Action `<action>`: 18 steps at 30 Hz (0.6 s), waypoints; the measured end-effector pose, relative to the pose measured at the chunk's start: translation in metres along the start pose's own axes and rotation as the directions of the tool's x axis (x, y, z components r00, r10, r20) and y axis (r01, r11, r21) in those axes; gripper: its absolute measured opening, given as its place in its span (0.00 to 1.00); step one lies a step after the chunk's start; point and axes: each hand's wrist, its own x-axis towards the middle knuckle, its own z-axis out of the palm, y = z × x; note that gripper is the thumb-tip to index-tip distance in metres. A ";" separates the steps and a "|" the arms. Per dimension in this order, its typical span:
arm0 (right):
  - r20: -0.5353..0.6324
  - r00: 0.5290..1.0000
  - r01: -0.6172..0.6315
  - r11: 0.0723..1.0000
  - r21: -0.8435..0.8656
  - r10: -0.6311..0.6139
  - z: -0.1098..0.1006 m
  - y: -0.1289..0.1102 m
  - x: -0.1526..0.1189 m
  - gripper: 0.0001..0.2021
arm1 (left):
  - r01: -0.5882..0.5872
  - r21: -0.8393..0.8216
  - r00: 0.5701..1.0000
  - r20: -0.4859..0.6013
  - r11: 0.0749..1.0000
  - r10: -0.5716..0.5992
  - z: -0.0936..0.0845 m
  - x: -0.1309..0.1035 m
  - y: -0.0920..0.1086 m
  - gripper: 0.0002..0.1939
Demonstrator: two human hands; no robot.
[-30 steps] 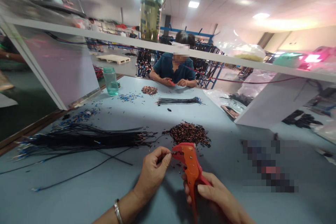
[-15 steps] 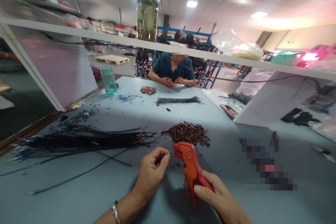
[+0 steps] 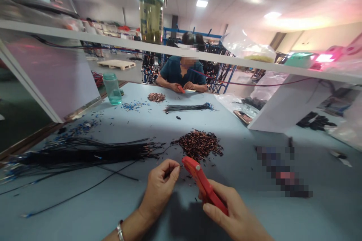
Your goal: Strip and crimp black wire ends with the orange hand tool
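Note:
My left hand [image 3: 161,183] is closed in a pinch near the table's middle; whatever lies between its fingertips is too small to name. Just right of it, my right hand [image 3: 226,207] is wrapped round a red hand tool [image 3: 202,180], whose head points up and left toward my left fingertips. Behind the tool's head lies a pile of small dark and copper-coloured pieces [image 3: 199,144]. A thick bundle of black wires [image 3: 93,155] with blue ends stretches across the table on the left. One loose black wire [image 3: 76,192] lies in front of it.
Across the table [image 3: 135,120], a person [image 3: 183,73] holds a red tool. Between us lie a smaller wire bundle [image 3: 188,107], a copper-coloured pile [image 3: 156,97] and scattered blue pieces [image 3: 132,106]. A green bottle [image 3: 113,89] stands left; a phone [image 3: 242,117] lies right. A white shelf [image 3: 215,58] crosses overhead.
The red tool has turned in my right hand, so its narrow red edge now faces me and its orange side is mostly hidden. My left hand stays pinched, and the whole view has shifted slightly.

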 end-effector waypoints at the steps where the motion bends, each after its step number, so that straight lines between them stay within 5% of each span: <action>1: -0.011 1.000 0.025 0.999 -0.037 -0.025 0.001 -0.001 0.000 0.16 | 0.008 -0.023 1.000 0.010 1.000 -0.008 0.000 0.000 -0.001 0.12; 6: -0.044 0.987 0.144 0.962 -0.233 -0.158 0.009 0.003 0.000 0.14 | 0.092 -0.202 0.992 0.101 0.975 -0.072 0.001 0.000 -0.007 0.15; 11: -0.116 0.925 0.263 0.830 -0.492 -0.362 0.016 0.021 0.002 0.27 | 0.180 -0.323 0.981 0.124 0.929 -0.147 0.003 0.001 -0.006 0.16; 18: -0.114 0.928 0.240 0.801 -0.548 -0.356 0.018 0.023 0.003 0.28 | 0.238 -0.390 0.970 0.140 0.890 -0.198 0.001 0.002 -0.007 0.14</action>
